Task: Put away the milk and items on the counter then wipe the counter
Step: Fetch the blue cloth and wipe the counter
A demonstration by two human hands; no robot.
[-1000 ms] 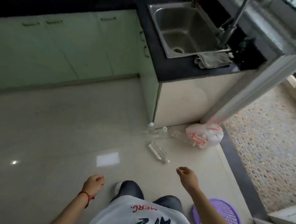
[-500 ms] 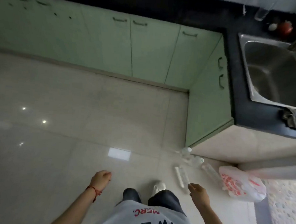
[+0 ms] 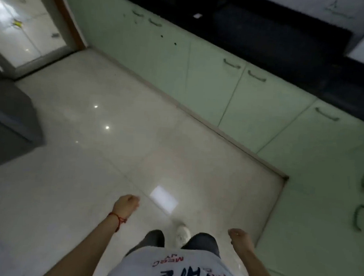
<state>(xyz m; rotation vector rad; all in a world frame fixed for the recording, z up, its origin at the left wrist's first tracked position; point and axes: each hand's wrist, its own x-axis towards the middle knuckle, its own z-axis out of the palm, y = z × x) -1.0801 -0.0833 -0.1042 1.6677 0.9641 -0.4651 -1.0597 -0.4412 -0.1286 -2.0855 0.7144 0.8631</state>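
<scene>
The dark counter (image 3: 274,39) runs along the top right above pale green cabinets (image 3: 212,75). A small white item (image 3: 197,15) lies on it; other things at the far end are too dark to tell. No milk shows. My left hand (image 3: 126,203), with a red string at the wrist, hangs over the floor with fingers loosely curled and nothing in it. My right hand (image 3: 238,236) hangs lower right, also loosely curled and holding nothing. Both hands are far from the counter.
Glossy beige floor tiles (image 3: 112,155) fill the middle. A dark grey appliance or cabinet (image 3: 7,123) stands at the left edge. A doorway (image 3: 23,28) with a brown frame opens at the top left. More green cabinet doors (image 3: 332,211) stand close on my right.
The view has swung left: the sink, the cloth, the floor bottles and the plastic bag have left the frame, and the doorway and grey unit have come in. Both hands stay low and empty.
</scene>
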